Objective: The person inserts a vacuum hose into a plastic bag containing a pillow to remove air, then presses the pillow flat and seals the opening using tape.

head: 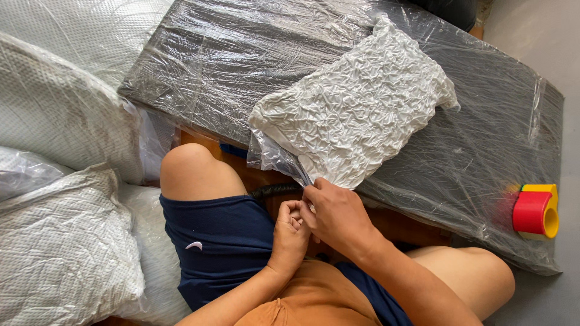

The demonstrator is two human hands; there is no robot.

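Pinching, with right hand (338,214) and left hand (290,232) together at lower centre, the plastic corner of a vacuum-shrunk white pillow bag (356,105), lying on film-wrapped dark board (483,157), black hose (275,191) just beside

Bare wrapped board (459,157) right of vacuum bag (356,102); pillows (60,121) crowd left; tape dispenser (536,211) far right.

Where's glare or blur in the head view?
Head view: glare streaks on the plastic-wrapped board and the wrapped pillows at left; crumpled vacuum bag sharp and evenly lit; both hands in focus, soft shadow beneath the board's edge; no motion blur.
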